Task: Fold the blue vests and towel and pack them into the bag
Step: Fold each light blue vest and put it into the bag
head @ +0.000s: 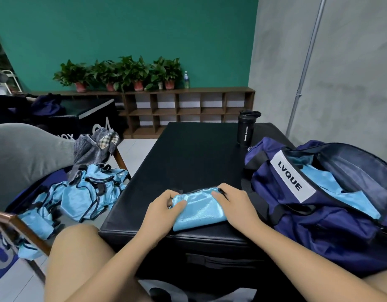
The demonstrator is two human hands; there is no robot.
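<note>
A folded light-blue vest lies near the front edge of the black padded table. My left hand grips its left end with fingers curled over the fabric. My right hand holds its right end, fingers curled at the far corner. The navy duffel bag marked LVQUE stands open at the right, with light-blue fabric visible inside. A heap of unfolded blue vests lies on a chair at the left. A grey striped and checked towel lies behind that heap.
A black sport bottle stands at the table's far right, just behind the bag. A grey cushion fills the chair's back at the left. A wooden shelf unit with potted plants lines the green wall.
</note>
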